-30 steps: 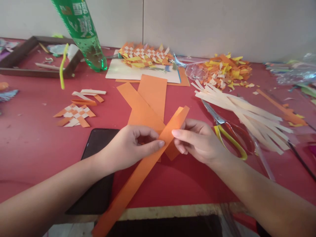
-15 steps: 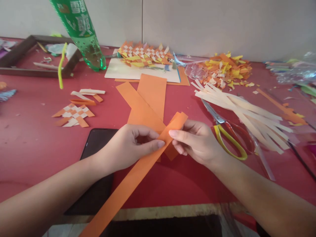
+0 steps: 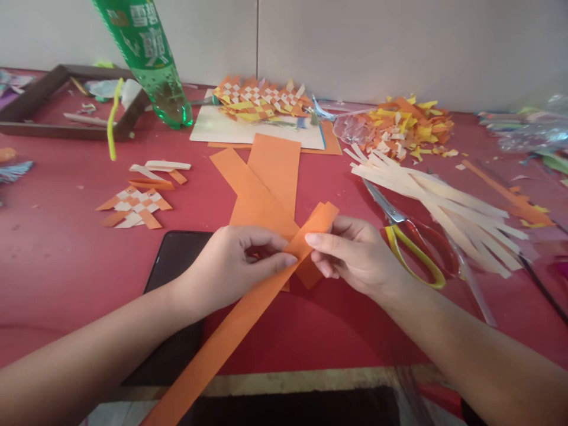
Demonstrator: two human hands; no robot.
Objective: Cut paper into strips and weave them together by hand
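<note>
A long orange paper strip [image 3: 248, 316] slants from the bottom edge up to my fingers, its far end doubled over into offset layers. My left hand [image 3: 242, 266] pinches it between thumb and fingers around the middle. Close to the folded end, my right hand [image 3: 355, 251] grips the same strip, thumb on top and fingertips curled beneath. Behind and under it, wider orange paper pieces [image 3: 275, 171] lie crossed on the red table [image 3: 355, 331]. Part of a black phone [image 3: 173, 260] is covered by my left forearm.
Scissors [image 3: 394, 222] with yellow handles lie right of my right hand, beside cream paper strips [image 3: 444, 201]. Woven paper fish [image 3: 135, 207] sit at left and on a white board [image 3: 213, 130]. A green bottle [image 3: 155, 71], a dark frame [image 3: 44, 129] and orange-yellow scraps [image 3: 408, 124] line the back.
Both hands keep their grip on the strip, with hardly any movement. The whole view has shifted very slightly.
</note>
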